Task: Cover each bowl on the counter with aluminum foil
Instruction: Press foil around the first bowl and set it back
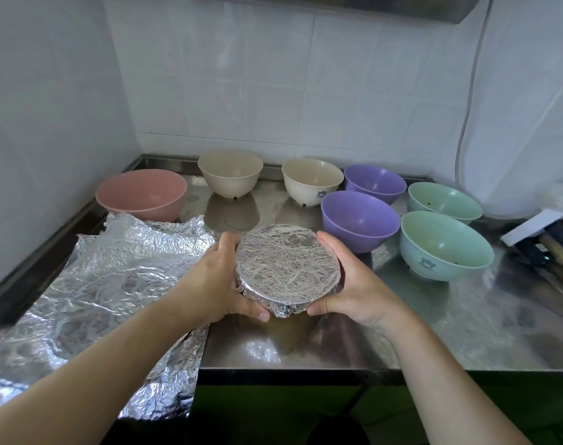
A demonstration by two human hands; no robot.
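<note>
Two hands' grip, left hand (217, 277), right hand (350, 281), foil-covered bowl (288, 268) between

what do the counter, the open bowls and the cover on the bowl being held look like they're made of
Counter: brushed stainless steel by its look, grey and mirroring the bowls.
Open bowls, such as the pink bowl and the near purple bowl: matte pastel, probably plastic or a fibre composite; hard to say.
Cover: aluminum foil, crinkled and shiny, folded down over the rim.

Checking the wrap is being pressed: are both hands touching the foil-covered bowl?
Touching. The head view shows the left hand and right hand cupped against opposite sides of the foil-covered bowl.
</note>
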